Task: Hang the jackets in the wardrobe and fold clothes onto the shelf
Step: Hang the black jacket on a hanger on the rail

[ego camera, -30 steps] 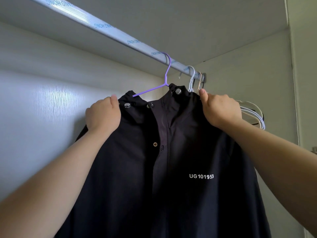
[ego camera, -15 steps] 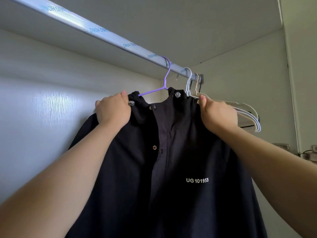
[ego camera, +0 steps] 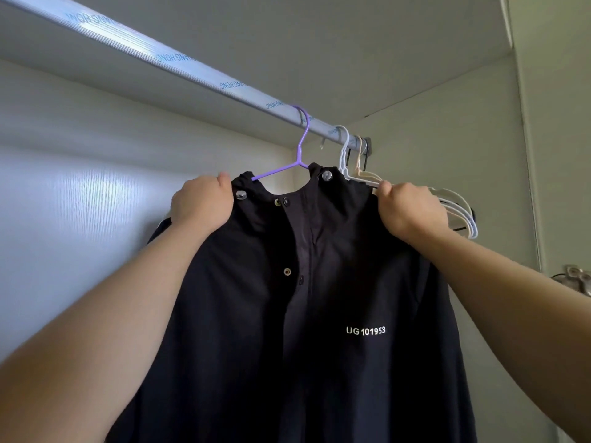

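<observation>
Black cloth hung nearest us: the jacket (ego camera: 319, 330) dropped straight down below the rail (ego camera: 179, 55). Its front was lapped over, with metal snaps down the placket and white lettering, UG101953, on one chest panel. It looked a thin, smooth shell, dull and lightly creased, with a hood or high collar bunched at the neck.

Below the rail, on either side of that neck, we had it by the shoulders. Our left hand (ego camera: 201, 206) was curled round the cloth at one shoulder, thumb on top. Our right hand (ego camera: 412, 212) was bunched on the other shoulder in the same way. We judged the grip was meant to tug each shoulder square over the hanger's arms, so the jacket would not slide off to one side.

The hanger (ego camera: 299, 151), purple, had its hook over the rail. One arm showed bare above the collar beside our left hand, so that shoulder seemed not fully seated. Further along the rail, towards its end bracket, hung spare hangers (ego camera: 463, 207), pale and empty, just behind our right hand. Whether the knuckles touched them we could not tell. Behind the rail stood the white wall (ego camera: 80, 203), light glancing off its grain.
</observation>
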